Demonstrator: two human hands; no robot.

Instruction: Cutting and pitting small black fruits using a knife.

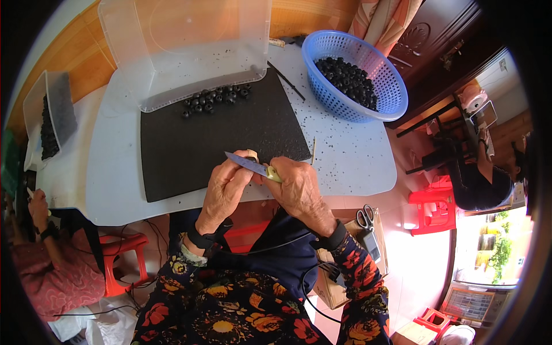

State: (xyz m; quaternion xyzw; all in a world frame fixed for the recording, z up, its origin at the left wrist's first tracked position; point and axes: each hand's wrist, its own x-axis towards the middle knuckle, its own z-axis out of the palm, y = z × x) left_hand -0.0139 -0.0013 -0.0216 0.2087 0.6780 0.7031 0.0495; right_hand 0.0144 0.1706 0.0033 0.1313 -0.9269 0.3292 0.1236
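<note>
My right hand (300, 185) is closed round the yellow-green handle of a small knife (246, 163). Its blade points left, across the fingertips of my left hand (223, 188). Those fingers are pinched together on a small black part, mostly hidden behind the blade and fingers. Both hands are above the near edge of a black mat (213, 141). Several round black parts (210, 100) lie in a loose heap at the mat's far side, by the lip of a clear plastic bin (190, 52) tipped on its side.
A blue perforated basket (322, 86) full of black parts stands at the far right of the pale table (356, 167). Black scraps dot the tabletop. Another clear bin (60, 109) is at the left, near a co-worker's hand (39, 210). Scissors (365, 217) rest on a box at the right.
</note>
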